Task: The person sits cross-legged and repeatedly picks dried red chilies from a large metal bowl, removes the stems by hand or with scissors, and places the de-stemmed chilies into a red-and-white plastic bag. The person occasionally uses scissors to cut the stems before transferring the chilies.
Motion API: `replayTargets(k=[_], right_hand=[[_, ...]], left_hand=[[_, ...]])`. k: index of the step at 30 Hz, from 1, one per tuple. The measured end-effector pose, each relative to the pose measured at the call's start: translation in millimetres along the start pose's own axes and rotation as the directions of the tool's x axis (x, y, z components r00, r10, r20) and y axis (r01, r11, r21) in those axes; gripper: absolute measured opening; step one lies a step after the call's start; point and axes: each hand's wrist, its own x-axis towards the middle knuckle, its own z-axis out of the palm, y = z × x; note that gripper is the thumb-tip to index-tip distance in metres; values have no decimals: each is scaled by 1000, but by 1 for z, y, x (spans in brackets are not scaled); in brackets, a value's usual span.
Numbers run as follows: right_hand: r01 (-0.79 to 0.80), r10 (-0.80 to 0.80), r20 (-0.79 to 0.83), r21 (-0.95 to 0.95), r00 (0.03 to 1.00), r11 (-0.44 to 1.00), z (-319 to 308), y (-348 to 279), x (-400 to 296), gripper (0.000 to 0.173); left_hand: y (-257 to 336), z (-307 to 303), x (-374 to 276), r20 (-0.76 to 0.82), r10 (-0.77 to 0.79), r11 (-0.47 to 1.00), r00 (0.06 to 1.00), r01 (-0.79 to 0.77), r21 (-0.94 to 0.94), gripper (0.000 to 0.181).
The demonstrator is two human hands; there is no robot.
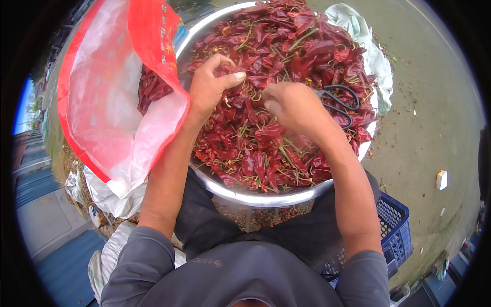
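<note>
A wide metal basin (264, 200) sits before me, heaped with dried red chili peppers (268, 132), many with stems. Over the left of the heap is my left hand (213, 82), its thumb and fingers curled around what looks like dried chili. My right hand (287, 99) is bent down at the middle of the heap; its fingertips are partly hidden, and whether they hold anything is unclear. Black-handled scissors (337, 101) lie on the chilies just right of it, blades mostly hidden. Left of the basin, a red and white plastic sack (103, 96) gapes wide, with dried chilies inside.
A blue plastic crate (397, 230) stands at the lower right by my leg. A pale woven sack (378, 73) lies against the basin's right rim. More white sacks (115, 195) lie at the left. A small white and orange object (442, 180) is on the concrete ground.
</note>
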Motion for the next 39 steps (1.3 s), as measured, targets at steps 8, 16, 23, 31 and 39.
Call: replayTargets(k=[8,16,23,31,39], right_hand=[[121,-5,313,-351,950,928,24,-3,-28,23],[-241,286,-110,307,952,920,-13,2,-16,41],[-108,248,-196,535,949,838,27,-4,-2,36],[-200,255,-124,341,959,919,10,-6,1,38],[-186,223,-72,345,972,920,10,-2,5,52]], left_hand=[[6,1,1,39,-52,998,998,54,-44,15],[7,2,-3,128,-116,971,985,139,-193,20],[16,24,-15,301,-102,897,948,218,-385,37],[12,19,-12,176,-11,983,984,-22,182,25],[17,29,-24,291,233,875,928,-330,353,20]])
